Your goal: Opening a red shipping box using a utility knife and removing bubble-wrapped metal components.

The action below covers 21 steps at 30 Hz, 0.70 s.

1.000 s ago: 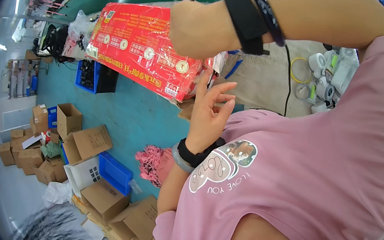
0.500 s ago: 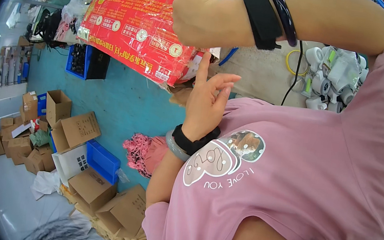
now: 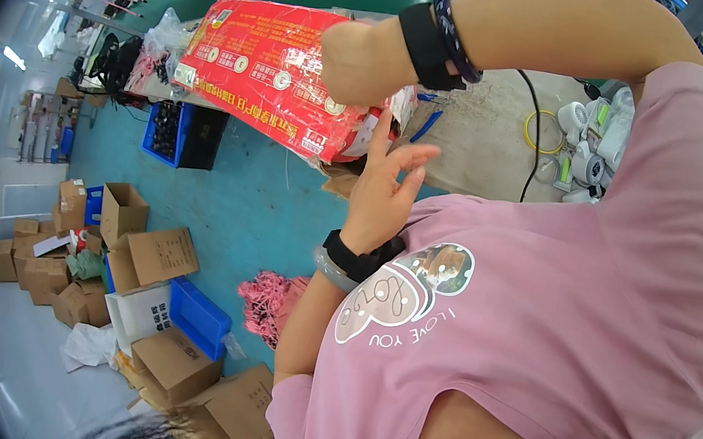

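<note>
Item one: my right hand (image 3: pixel 359 62), curled over a glossy red, printed rectangular carton (image 3: pixel 258 51); its fingertips are hidden, so I cannot tell whether they clamp anything. Item two: my left hand (image 3: pixel 380 197), fingers apart, index extended at the carton's ragged end. The carton lies up and left of these left fingers. To their right: a thin blue strip (image 3: pixel 426 127) and, farther off, white round plastic parts (image 3: pixel 573 118) on a grey bench (image 3: pixel 482 139).
</note>
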Tool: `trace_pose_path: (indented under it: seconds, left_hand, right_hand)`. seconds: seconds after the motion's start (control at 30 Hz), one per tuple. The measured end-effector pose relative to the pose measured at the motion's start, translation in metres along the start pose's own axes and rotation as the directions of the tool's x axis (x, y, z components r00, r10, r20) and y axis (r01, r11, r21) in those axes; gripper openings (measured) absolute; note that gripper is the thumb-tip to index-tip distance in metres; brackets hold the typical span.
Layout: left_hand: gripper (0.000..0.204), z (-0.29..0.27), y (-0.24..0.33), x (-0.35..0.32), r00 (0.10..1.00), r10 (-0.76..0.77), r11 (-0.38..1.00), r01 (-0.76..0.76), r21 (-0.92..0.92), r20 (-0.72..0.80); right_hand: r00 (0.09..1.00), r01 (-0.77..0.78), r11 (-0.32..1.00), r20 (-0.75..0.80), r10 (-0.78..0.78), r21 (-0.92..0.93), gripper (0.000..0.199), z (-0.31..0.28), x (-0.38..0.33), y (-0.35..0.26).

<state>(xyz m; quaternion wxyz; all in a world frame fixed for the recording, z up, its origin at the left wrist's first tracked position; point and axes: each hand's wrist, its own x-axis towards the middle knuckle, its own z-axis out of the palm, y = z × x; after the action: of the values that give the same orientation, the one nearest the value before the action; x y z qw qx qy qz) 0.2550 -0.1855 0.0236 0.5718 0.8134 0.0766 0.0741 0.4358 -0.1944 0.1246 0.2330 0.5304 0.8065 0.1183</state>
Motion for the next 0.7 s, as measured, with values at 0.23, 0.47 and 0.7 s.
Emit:
trace_pose_path:
  seconds: [0.23, 0.47, 0.7]
  left_hand:
    - [0.029, -0.002, 0.000, 0.004, 0.998, -0.045, 0.998, 0.046, -0.031, 0.034]
    - [0.037, -0.006, -0.002, 0.002, 0.995, -0.051, 0.995, 0.058, -0.083, 0.085]
    - [0.026, -0.008, -0.003, 0.002, 0.997, -0.020, 0.998, 0.024, -0.058, 0.069]
  right_hand:
    - [0.823, -0.177, 0.974, -0.563, 0.067, -0.143, 0.018, -0.013, -0.024, 0.007]
    - [0.711, -0.260, 0.954, -0.698, 0.084, -0.149, 0.015, 0.014, -0.016, -0.004]
    - [0.935, -0.084, 0.996, 0.348, 0.065, 0.040, 0.029, -0.025, 0.000, -0.010]
